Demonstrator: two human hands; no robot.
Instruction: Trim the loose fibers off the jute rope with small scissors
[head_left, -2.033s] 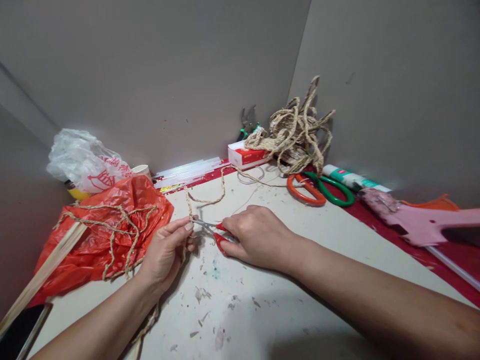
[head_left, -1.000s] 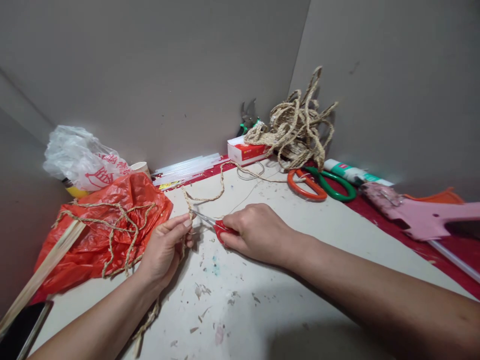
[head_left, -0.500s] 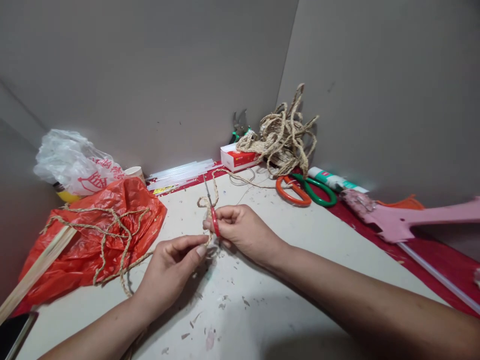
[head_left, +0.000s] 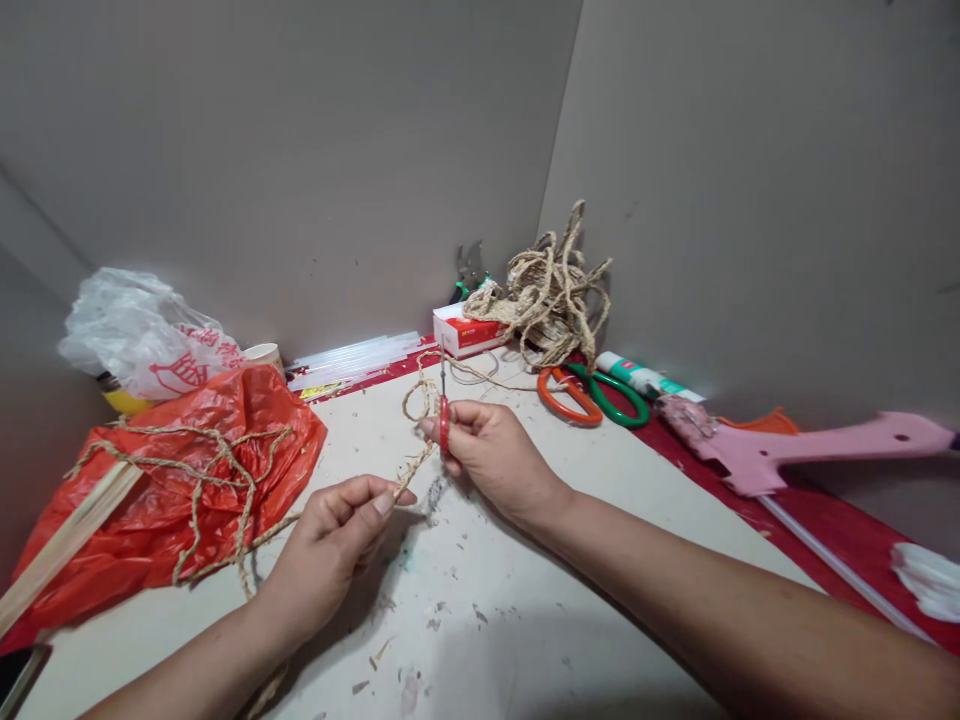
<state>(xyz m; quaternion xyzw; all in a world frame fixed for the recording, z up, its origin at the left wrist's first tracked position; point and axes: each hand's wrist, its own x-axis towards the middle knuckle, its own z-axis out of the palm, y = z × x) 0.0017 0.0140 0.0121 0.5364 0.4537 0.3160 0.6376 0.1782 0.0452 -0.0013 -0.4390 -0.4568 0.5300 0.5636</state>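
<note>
My left hand [head_left: 341, 535] pinches a braided straw cord [head_left: 415, 468] between thumb and forefinger. Small red-handled scissors [head_left: 444, 425] are in my right hand [head_left: 499, 455], their thin blades pointing up and away from me. The cord runs from my left fingers up to the right fingertips and makes a small loop just beyond them. More of the cord trails back under my left forearm and over a red plastic bag [head_left: 300, 440]. Whether the blades touch the cord I cannot tell.
A heap of braided cord [head_left: 555, 300] lies at the back by a red-and-white box [head_left: 469, 330]. Orange-and-green-handled scissors [head_left: 574, 410] and a pink glue gun [head_left: 795, 440] lie to the right. Clear sticks [head_left: 360, 360] line the back. Scraps dot the white table [head_left: 540, 610].
My hands have moved apart, baring a stretch of cord between them. The small scissors have turned more upright. The whole view has shifted slightly.
</note>
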